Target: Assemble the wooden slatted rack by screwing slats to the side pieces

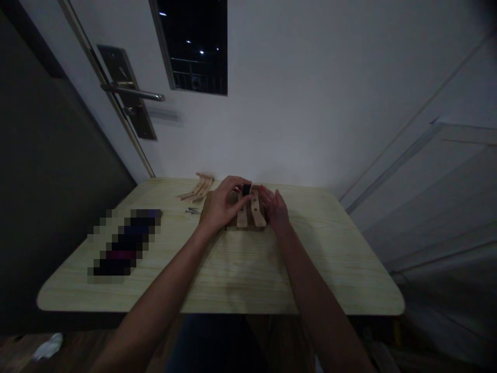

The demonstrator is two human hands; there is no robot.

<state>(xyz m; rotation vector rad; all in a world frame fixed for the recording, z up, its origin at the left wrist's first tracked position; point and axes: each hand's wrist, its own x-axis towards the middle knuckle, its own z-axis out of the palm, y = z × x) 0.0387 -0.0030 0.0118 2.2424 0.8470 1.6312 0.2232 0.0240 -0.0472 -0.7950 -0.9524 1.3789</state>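
Gripping small black block [246, 189] with left hand [227, 201], lightly steady curved pale wooden strips [256, 210] with loosely open right hand [276, 208].

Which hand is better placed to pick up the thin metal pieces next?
Probably the left hand: the metal pieces lie close by on its side, though it holds a black object; the right hand is farther off.

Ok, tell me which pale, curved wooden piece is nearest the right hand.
The pale, curved wooden piece beside the right hand; its neighbour and the rear pieces lie farther left.
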